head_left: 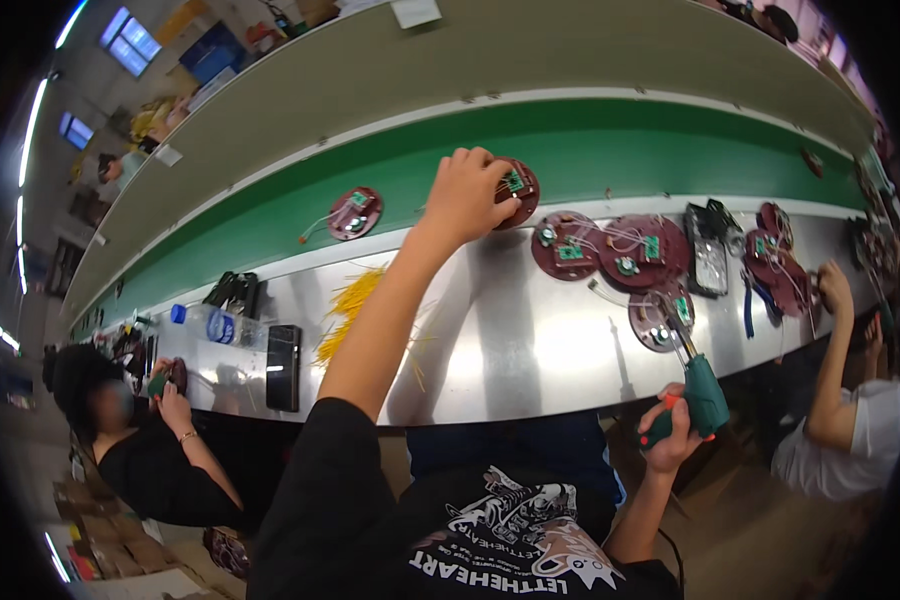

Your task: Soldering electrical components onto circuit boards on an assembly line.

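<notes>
My left hand point(460, 195) reaches forward to the green back ledge. Its fingers are closed on the edge of a dark-red round disc point(519, 212) that carries a small green circuit board. At the lower right, my right hand point(671, 435) is wrapped round a green pistol-grip tool point(708, 393) with an orange trigger and a long metal nose. The nose points at a smaller dark-red disc point(642, 322) with a green board; whether it touches is unclear. Two larger discs with boards and white wires, a left one point(547, 262) and a right one point(620, 225), lie just beyond.
Yellow thin strips point(348, 312) lie beside my left forearm. Left of them are a black phone point(283, 370) and a water bottle point(212, 325). Another wired disc point(368, 218) rests on the ledge. Blue-handled pliers point(749, 305) lie rightward. Co-workers sit on both sides.
</notes>
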### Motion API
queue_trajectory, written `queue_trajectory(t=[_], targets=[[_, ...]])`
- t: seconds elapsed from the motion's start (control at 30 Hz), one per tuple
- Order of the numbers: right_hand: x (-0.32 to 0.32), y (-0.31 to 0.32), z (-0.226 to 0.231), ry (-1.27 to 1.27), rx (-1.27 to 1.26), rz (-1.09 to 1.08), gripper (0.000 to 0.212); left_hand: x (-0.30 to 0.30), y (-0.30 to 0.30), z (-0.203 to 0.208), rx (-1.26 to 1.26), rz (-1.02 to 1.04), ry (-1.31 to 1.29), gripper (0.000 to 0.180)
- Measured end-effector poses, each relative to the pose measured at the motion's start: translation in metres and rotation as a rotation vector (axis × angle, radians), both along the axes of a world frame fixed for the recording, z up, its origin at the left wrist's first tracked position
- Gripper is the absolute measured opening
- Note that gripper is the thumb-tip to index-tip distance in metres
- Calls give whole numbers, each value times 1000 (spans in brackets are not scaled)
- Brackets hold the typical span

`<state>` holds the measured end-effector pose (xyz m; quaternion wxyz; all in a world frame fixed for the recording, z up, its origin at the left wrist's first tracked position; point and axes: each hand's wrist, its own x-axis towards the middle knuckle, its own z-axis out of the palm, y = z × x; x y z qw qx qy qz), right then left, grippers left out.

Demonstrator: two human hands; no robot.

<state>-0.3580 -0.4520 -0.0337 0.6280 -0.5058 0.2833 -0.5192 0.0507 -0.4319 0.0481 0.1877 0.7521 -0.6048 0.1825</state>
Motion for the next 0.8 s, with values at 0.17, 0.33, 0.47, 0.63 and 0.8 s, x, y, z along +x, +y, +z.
queue_trajectory(t=[0.17, 0.33, 0.47, 0.63, 0.8], targets=[[-13, -1, -2, 21, 9, -11, 22, 40, 5, -18, 204, 171, -17, 60], [-21, -3, -3, 43, 17, -38, 21, 104, 43, -14, 254, 405, -46, 62], [-22, -1, 1, 38, -4, -65, 22, 139, 75, -33, 424, 595, -18, 58], [-19, 4, 3, 2, 29, -19, 17, 140, 89, -42, 403, 391, 282, 63], [-13, 5, 0, 24, 35, 11, 17, 40, 56, 9, 218, -205, 171, 68]])
